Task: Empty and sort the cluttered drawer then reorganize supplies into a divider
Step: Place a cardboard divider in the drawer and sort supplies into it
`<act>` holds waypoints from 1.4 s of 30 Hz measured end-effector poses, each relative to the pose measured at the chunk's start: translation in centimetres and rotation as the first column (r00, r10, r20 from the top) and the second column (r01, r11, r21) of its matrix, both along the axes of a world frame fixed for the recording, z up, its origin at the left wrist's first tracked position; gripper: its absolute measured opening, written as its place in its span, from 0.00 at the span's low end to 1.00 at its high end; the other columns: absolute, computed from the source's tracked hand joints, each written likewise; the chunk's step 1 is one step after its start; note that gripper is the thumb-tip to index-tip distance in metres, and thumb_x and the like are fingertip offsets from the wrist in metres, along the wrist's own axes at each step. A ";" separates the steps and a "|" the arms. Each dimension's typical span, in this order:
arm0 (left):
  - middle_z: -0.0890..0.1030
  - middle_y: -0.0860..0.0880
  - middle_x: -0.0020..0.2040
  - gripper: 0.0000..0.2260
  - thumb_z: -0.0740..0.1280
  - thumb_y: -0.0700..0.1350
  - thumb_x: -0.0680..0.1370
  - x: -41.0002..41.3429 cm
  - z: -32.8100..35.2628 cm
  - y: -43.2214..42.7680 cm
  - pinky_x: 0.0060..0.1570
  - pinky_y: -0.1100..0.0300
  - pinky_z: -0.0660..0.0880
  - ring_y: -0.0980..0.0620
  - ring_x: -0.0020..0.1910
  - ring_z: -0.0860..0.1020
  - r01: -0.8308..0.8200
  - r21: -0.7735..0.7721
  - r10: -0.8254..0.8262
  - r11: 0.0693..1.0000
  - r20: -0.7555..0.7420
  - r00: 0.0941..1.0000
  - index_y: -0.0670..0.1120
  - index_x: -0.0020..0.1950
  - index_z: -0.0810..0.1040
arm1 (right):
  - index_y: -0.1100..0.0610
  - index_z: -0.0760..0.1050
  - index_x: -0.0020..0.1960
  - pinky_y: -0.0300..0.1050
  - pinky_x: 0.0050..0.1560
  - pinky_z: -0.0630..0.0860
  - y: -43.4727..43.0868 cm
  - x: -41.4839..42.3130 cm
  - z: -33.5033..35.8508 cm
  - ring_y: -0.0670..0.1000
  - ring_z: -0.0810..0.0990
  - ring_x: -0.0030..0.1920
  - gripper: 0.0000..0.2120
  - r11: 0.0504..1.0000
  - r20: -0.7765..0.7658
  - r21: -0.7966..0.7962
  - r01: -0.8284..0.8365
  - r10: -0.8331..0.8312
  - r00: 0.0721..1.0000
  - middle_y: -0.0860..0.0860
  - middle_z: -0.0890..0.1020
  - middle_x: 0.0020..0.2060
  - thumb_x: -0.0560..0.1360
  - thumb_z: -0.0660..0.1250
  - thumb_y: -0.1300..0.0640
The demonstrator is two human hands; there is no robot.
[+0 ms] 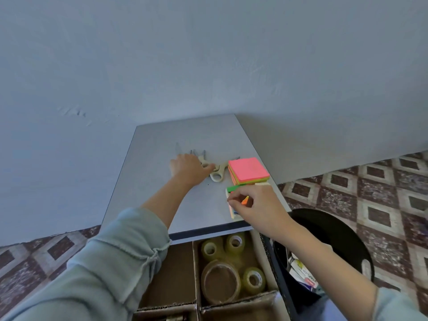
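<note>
Head view: the index tabs, thin, light and floppy, lie at the front right of the cabinet top; take hold at one edge. The right hand pinches them with curled fingertips. The left hand, arm extended, covers the rigid scissors; whether it grips them cannot be determined.

Plain pale blue-grey wall; diamond-patterned brown tile floor; grey cabinet top against it.

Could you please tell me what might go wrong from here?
1. The right hand pinches the sticky flags near the front corner of the cabinet top, beside the black bin; loose ones could drop in.
2. The left hand rests on bunched scissors; lifting one may drag another.
</note>
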State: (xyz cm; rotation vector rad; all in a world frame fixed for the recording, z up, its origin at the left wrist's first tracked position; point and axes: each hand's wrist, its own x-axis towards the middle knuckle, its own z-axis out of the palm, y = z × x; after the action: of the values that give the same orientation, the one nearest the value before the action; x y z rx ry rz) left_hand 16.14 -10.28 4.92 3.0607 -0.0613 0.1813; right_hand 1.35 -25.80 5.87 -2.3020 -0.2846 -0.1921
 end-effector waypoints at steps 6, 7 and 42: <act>0.74 0.47 0.39 0.19 0.59 0.60 0.75 -0.6 0.0 0.6 0.39 0.58 0.67 0.46 0.41 0.74 -0.003 -0.100 0.005 0.995 0.011 1.000 0.43 0.43 0.71 | 0.58 0.81 0.44 0.24 0.37 0.66 -0.1 0.8 0.4 0.30 0.73 0.35 0.06 1.000 0.014 0.024 -0.001 0.001 1.000 0.41 0.76 0.33 0.76 0.66 0.60; 0.74 0.46 0.40 0.18 0.59 0.58 0.75 -1.0 0.0 1.2 0.39 0.58 0.66 0.46 0.40 0.73 -0.023 -0.160 0.028 0.987 0.032 0.999 0.42 0.42 0.70 | 0.58 0.81 0.43 0.25 0.37 0.67 -0.1 0.9 0.5 0.31 0.73 0.34 0.06 1.000 0.025 0.022 0.005 -0.006 1.000 0.42 0.76 0.32 0.75 0.66 0.61; 0.67 0.48 0.45 0.29 0.39 0.66 0.66 -9.3 -5.6 14.7 0.41 0.59 0.65 0.50 0.45 0.66 -0.042 -0.168 0.079 0.985 0.220 0.972 0.45 0.48 0.64 | 0.61 0.70 0.63 0.52 0.55 0.71 9.7 9.7 -2.7 0.63 0.67 0.65 0.16 0.857 -0.049 -0.472 0.207 -0.260 0.964 0.60 0.72 0.61 0.76 0.58 0.68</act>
State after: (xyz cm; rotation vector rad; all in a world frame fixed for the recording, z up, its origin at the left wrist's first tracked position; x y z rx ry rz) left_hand 6.80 4.44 -0.72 2.8670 0.0326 0.5113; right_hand 11.04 -16.05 3.15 -2.8141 0.0182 -0.1247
